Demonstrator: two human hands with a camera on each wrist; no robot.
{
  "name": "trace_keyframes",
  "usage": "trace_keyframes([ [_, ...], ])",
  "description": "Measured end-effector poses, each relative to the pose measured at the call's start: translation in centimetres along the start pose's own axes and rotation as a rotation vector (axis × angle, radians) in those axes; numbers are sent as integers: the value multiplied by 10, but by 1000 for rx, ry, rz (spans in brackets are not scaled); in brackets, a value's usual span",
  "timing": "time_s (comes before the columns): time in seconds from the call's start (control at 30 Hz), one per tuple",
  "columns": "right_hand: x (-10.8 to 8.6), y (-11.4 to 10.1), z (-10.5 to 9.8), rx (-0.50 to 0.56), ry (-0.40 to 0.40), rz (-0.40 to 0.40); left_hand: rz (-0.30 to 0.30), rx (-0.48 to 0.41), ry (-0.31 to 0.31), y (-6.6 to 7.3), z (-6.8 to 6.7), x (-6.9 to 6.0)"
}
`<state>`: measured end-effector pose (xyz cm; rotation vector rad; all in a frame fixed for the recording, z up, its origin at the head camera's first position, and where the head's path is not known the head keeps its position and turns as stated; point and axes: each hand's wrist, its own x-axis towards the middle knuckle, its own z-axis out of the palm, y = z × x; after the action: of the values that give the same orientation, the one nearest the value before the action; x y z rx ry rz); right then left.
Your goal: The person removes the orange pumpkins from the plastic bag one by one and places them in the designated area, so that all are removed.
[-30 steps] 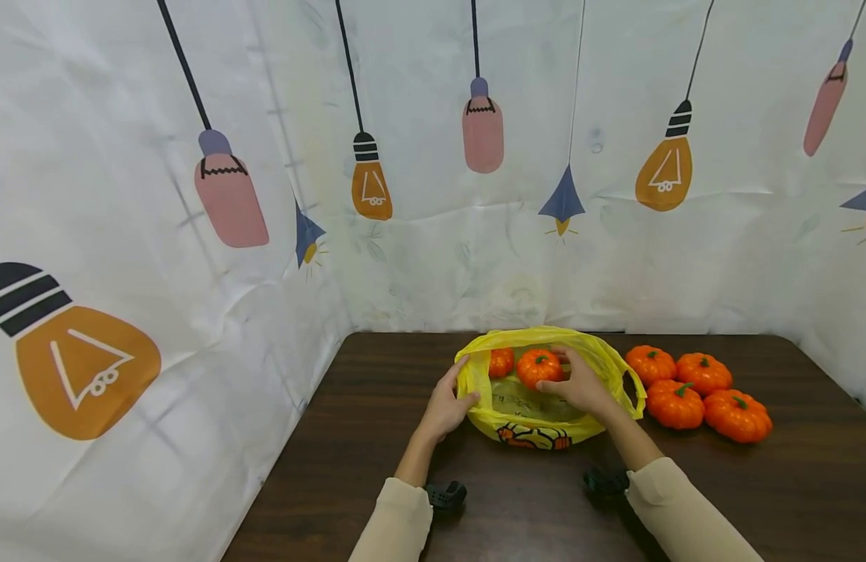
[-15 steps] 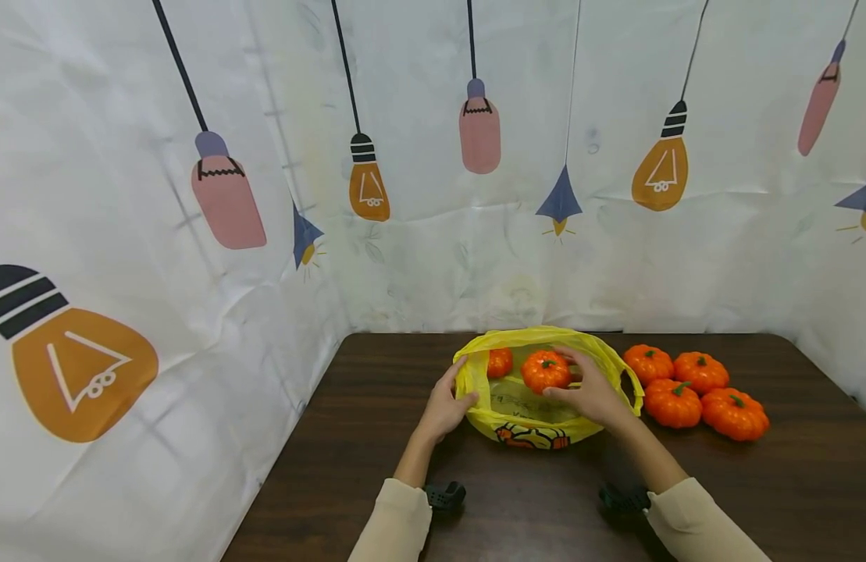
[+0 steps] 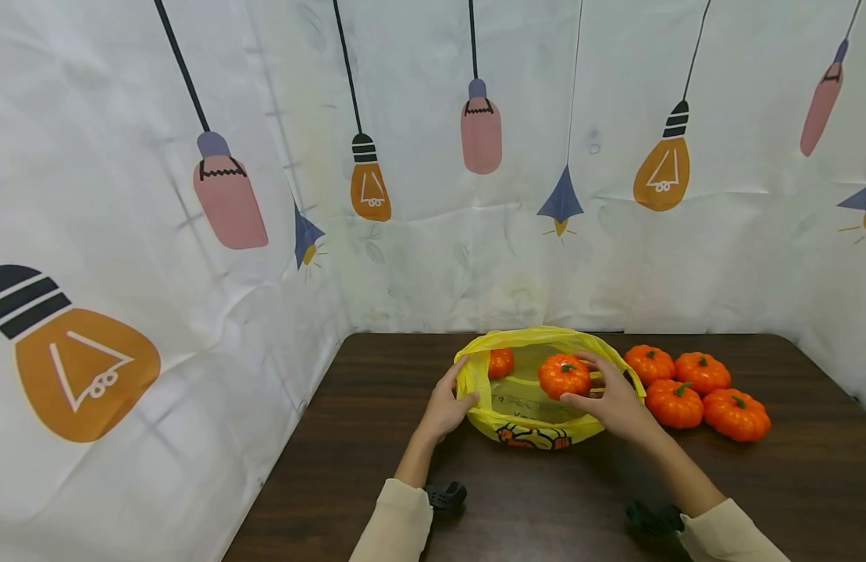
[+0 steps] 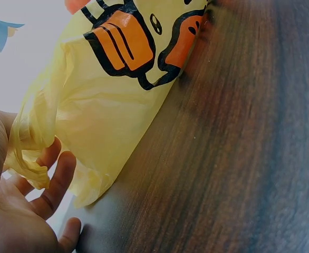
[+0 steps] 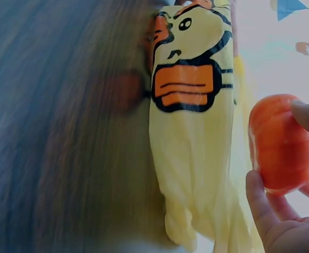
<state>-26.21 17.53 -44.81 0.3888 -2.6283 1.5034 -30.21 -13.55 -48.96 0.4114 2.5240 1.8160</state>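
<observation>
I see the bare left forearm [image 3: 415,459] stretched forward from a cream fabric sleeve [image 3: 396,521], the left hand [image 3: 445,407] gripping, thumb apart from the fingers; the bare right forearm [image 3: 686,476] slants inward, the right hand [image 3: 618,404] holding between thumb and bent fingers.

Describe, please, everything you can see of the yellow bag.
The yellow bag looks like thin, slightly see-through plastic, creased and soft, with a black-outlined cartoon print with orange patches on its front. A handle loop shows at its right end. It sits on the dark, wood-grained table with its mouth spread open, and one orange pumpkin shows inside, toward the left. The left hand holds its left side.
</observation>
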Motion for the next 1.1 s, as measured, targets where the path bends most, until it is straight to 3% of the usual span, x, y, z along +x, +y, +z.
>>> trace_keyframes([
  [0.6, -32, 14, -39, -46, 6, -13, 6, 1, 7, -4, 2, 2],
  [1.1, -63, 32, -71, -106, 55, 98, 9, 15, 10, -2, 2, 1],
])
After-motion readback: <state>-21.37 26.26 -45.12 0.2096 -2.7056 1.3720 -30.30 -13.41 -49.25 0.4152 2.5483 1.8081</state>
